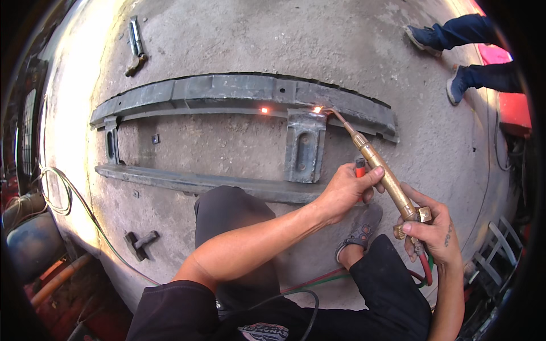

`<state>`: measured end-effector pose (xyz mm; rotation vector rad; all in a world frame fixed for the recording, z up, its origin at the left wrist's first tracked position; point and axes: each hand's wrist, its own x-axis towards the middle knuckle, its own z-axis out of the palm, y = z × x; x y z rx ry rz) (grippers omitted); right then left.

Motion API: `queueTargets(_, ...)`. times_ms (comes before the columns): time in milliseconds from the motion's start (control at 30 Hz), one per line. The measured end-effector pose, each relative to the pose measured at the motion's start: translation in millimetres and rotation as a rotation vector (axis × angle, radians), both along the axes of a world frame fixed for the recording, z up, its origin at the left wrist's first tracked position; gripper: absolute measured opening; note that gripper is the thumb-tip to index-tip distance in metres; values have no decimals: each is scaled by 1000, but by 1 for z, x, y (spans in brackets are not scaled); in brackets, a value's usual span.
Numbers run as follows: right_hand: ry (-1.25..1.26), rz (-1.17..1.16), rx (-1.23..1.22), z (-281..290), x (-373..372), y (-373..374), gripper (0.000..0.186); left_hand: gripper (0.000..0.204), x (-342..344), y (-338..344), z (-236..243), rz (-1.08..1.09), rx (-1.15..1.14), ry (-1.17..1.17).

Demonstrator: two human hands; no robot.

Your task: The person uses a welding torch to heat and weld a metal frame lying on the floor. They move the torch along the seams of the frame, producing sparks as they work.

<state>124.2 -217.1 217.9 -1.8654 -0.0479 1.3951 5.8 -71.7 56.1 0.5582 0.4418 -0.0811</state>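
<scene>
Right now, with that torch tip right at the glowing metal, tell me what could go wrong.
The left hand grips a small red object, apparently a lighter, close to the torch; stray heat might set it off.

The metal beam shows two glowing spots, and the left hand and right hand are bare; a touch or spatter could burn.

Red and green hoses run near the legs; a snag could jerk the torch.
</scene>
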Motion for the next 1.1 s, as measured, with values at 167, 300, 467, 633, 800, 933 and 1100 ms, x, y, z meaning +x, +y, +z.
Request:
queueTargets(167, -33, 6, 2, -3, 1, -3, 84, 37, 1, -2, -2, 1, -20, -8)
queueTargets(300, -28, 7, 2, -2, 2, -3, 83, 36, 2, -1, -1, -1, -19, -13)
queueTargets(467, -45, 9, 11, -4, 2, -7, 81, 35, 2, -3, 0, -16, -14, -21)
queueTargets(633, -46, 19, 7, -3, 2, -5, 80, 35, 2, -3, 0, 6, -21, -22)
queueTargets(800, -49, 15, 17, -4, 1, -5, 80, 35, 2, -3, 1, -3, -12, -23)
queueTargets(933, -59, 17, 4, -4, 2, -6, 80, 35, 3, -4, -1, -7, -3, -24)
queueTargets(1100, -47, 8, 11, -3, 3, -6, 80, 35, 5, -7, -1, 0, -11, -23)
